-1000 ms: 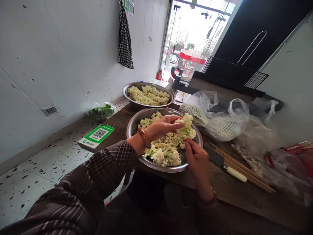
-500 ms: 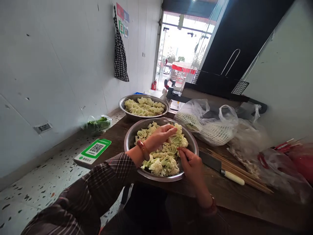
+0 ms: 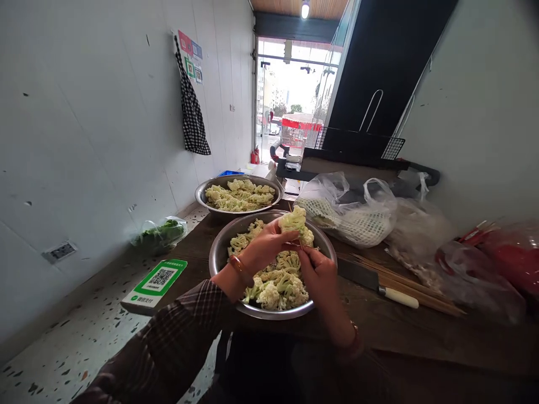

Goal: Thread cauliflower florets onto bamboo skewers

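1. Wide, round, silvery steel bowl [image 3: 220, 259] of cream cauliflower florets [image 3: 278, 294]: twelve o'clock, beneath both hands.
2. Left hand [image 3: 266, 247]: fingers closed around a raised cream-green cauliflower piece [image 3: 293, 220], toward the bowl's one o'clock.
3. Right hand [image 3: 320, 274]: fingertips pinched, apparently on the thin wooden skewer [image 3: 290, 208].

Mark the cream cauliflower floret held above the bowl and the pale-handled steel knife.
Cream cauliflower floret [image 3: 293, 220]: head view, upper part of the floret.
Pale-handled steel knife [image 3: 401, 297]: head view, middle of the handle.

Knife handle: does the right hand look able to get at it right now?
Probably yes: nothing lies over the knife handle, though the right hand is busy pinching a skewer.
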### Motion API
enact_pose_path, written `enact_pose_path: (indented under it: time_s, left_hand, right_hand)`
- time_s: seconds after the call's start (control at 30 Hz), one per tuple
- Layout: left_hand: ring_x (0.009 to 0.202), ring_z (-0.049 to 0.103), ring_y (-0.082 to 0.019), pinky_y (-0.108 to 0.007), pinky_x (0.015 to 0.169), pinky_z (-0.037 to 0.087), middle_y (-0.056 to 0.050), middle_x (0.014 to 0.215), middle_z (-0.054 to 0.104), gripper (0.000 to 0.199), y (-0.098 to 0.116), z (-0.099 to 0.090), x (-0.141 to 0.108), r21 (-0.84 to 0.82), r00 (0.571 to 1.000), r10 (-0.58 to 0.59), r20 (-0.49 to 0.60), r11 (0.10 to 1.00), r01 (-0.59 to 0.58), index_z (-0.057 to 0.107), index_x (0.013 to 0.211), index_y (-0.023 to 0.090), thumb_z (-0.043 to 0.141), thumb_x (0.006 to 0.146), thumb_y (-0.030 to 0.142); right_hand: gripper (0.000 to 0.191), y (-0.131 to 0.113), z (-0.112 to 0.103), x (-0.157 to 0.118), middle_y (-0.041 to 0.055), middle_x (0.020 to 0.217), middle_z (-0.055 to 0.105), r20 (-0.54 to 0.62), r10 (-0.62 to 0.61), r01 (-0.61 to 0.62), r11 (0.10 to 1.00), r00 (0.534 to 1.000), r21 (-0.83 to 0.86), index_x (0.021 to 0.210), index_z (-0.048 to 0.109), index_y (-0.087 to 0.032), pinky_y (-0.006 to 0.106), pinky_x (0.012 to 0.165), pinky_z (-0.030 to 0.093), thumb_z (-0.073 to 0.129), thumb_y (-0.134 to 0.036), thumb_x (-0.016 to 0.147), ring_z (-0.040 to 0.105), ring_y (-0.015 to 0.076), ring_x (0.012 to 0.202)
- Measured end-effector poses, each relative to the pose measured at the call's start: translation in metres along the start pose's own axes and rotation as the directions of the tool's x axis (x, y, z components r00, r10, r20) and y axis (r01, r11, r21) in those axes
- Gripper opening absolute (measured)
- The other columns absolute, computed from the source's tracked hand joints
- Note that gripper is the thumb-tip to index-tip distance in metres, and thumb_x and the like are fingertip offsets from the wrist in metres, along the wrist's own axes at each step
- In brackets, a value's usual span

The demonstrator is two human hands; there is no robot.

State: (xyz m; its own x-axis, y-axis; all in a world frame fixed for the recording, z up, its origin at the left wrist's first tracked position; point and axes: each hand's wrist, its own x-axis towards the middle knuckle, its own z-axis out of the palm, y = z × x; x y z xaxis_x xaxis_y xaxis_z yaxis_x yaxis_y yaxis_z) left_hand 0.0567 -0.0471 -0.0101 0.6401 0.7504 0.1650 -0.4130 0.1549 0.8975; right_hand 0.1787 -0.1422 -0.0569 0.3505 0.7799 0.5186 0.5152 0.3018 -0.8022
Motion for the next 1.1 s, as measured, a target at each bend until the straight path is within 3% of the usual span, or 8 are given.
enact_pose_path:
  time_s: [0.13,0.23,0.37,0.53,0.7,0.87,1.1]
  left_hand:
    - [0.068,0.065,-0.013,-0.027,0.066,0.055,-0.005,0.086,0.071,0.04,-0.001,0.0,0.0,0.024,0.996,0.012,-0.084,1.0,-0.01,0.067,0.093,0.014,0.09,0.063,0.024]
    - [0.067,0.063,-0.011,-0.023,0.062,0.052,-0.004,0.085,0.07,0.037,0.002,-0.001,0.001,0.048,0.988,0.024,-0.15,0.999,-0.017,0.068,0.094,0.014,0.088,0.064,0.022]
    - [0.068,0.063,-0.012,-0.023,0.06,0.053,-0.003,0.087,0.07,0.036,0.009,0.004,0.002,0.04,0.984,0.027,-0.175,0.999,-0.021,0.069,0.098,0.014,0.085,0.068,0.023]
    - [0.06,0.058,-0.01,-0.021,0.053,0.048,0.0,0.076,0.066,0.028,0.014,0.022,0.001,0.032,0.968,-0.012,-0.253,0.999,0.02,0.066,0.09,0.014,0.082,0.067,0.019]
    - [0.059,0.058,-0.01,-0.023,0.053,0.048,0.0,0.073,0.066,0.02,0.011,0.04,0.001,0.001,0.947,-0.003,-0.321,1.0,0.004,0.064,0.085,0.013,0.076,0.07,0.018]
    - [0.056,0.058,-0.01,-0.022,0.051,0.046,0.001,0.069,0.065,0.013,0.005,0.048,0.003,0.002,0.93,0.002,-0.366,1.0,-0.001,0.063,0.081,0.014,0.071,0.072,0.016]
    - [0.06,0.058,-0.009,-0.021,0.058,0.048,0.002,0.07,0.065,0.026,0.001,0.057,0.002,0.078,0.906,0.103,-0.409,0.994,-0.078,0.064,0.082,0.013,0.082,0.066,0.021]
  right_hand:
    - [0.035,0.005,0.002,-0.001,0.0059,0.082,0.077,0.032,0.069,-0.07,0.996,0.997,0.057,0.101,0.079,-0.019,0.031,0.07,0.053,0.057,-0.045,0.094,0.071,0.0228,0.079]
    - [0.039,0.005,0.002,-0.001,-0.0001,0.059,0.064,0.105,0.118,-0.131,0.984,0.987,0.121,0.1,0.079,-0.017,0.026,0.057,0.045,0.056,-0.048,0.095,0.06,0.0167,0.059]
    - [0.037,0.002,0.002,0.002,-0.0044,0.05,0.051,0.114,0.123,-0.143,0.972,0.986,0.184,0.09,0.076,-0.017,0.025,0.053,0.038,0.055,-0.047,0.096,0.048,0.0127,0.05]
    - [0.032,0.0,0.001,0.006,-0.0025,0.053,0.056,0.071,0.057,-0.069,0.981,0.996,0.181,0.087,0.075,-0.018,0.025,0.056,0.041,0.053,-0.038,0.097,0.054,0.0143,0.054]
    - [0.029,0.0,0.0,0.006,0.0044,0.079,0.075,-0.007,-0.037,0.038,0.986,0.999,0.162,0.091,0.076,-0.02,0.026,0.07,0.045,0.051,-0.032,0.1,0.068,0.0179,0.076]
    - [0.033,0.0,-0.001,0.004,0.0052,0.079,0.075,-0.036,-0.073,0.078,0.985,0.997,0.153,0.088,0.075,-0.021,0.026,0.068,0.046,0.048,-0.034,0.102,0.07,0.0184,0.074]
    - [0.036,-0.001,-0.003,0.004,0.006,0.076,0.075,-0.058,-0.062,0.069,0.99,0.996,0.124,0.087,0.075,-0.021,0.026,0.066,0.047,0.046,-0.033,0.103,0.07,0.0193,0.073]
